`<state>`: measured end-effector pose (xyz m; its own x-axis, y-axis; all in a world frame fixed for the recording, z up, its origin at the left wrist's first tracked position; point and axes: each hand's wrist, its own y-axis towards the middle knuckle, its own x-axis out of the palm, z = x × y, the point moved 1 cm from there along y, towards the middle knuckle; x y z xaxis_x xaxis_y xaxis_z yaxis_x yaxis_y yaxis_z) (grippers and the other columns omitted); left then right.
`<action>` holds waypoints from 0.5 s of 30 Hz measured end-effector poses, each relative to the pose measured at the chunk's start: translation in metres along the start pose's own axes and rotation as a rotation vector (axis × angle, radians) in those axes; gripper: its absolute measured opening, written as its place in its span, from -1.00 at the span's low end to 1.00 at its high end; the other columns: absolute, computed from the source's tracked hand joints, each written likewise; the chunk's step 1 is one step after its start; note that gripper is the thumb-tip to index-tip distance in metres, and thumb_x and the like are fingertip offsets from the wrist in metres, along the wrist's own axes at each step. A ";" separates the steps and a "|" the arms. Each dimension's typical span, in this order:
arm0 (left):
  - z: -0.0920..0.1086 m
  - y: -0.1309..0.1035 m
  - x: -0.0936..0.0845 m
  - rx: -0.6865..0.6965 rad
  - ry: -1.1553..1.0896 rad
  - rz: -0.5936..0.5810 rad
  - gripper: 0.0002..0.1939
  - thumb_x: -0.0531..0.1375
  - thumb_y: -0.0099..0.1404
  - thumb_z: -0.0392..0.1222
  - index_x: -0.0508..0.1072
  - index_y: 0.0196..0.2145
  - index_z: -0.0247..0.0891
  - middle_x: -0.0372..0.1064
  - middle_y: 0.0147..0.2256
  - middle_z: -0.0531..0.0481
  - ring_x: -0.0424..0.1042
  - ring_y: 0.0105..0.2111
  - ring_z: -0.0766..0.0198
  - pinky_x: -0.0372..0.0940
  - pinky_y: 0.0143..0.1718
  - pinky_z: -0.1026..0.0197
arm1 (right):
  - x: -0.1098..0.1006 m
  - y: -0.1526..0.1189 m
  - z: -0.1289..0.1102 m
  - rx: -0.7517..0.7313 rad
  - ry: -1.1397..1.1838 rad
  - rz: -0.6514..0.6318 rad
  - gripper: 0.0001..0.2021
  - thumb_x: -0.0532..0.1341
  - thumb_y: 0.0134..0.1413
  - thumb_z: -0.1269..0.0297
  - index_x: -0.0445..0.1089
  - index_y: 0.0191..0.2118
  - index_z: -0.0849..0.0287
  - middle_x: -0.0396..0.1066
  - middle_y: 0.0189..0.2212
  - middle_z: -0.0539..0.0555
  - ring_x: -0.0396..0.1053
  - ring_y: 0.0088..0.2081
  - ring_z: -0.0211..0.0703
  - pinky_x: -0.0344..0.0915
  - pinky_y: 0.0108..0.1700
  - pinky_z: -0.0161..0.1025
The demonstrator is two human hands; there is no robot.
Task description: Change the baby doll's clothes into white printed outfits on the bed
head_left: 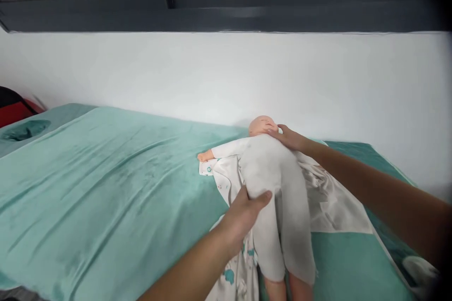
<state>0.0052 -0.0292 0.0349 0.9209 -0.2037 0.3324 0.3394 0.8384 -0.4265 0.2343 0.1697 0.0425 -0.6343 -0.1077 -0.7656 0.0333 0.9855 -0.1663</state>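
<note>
A baby doll [263,167] in a white long-sleeved suit lies on a green bedsheet, its head towards the wall and its bare lower legs towards me. My left hand [247,216] grips the doll at its hip, thumb on top and fingers hidden beneath. At the doll's neck and shoulder, my right hand [287,138] is closed, with some fingers out of sight. White printed baby clothing [243,277] is spread under and beside the doll. One arm of the doll stretches out left over that clothing; the other arm is hidden.
The green sheet [106,188] covers the bed. A shiny pale cloth [339,207] lies right of the doll. Behind stand a white wall [176,75] and a dark window frame [219,11]. A red and black bag [14,108] sits far left, and a blurred white object [420,270] lower right.
</note>
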 end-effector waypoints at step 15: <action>0.099 -0.024 -0.172 0.311 0.262 0.163 -0.58 0.25 0.19 0.15 0.58 -0.20 -0.26 0.58 -0.31 -0.21 0.59 -0.35 -0.09 0.49 -0.36 -0.10 | 0.078 0.044 -0.161 -0.120 0.215 -0.098 0.07 0.25 -0.15 -0.39 0.02 0.35 0.25 0.20 0.26 0.36 0.31 0.17 0.26 0.35 0.09 0.02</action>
<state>-0.1804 0.0358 0.0714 0.9888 -0.1437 0.0393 0.1483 0.9744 -0.1692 0.0615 0.2257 0.0753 -0.7802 -0.1862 -0.5972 -0.1201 0.9815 -0.1490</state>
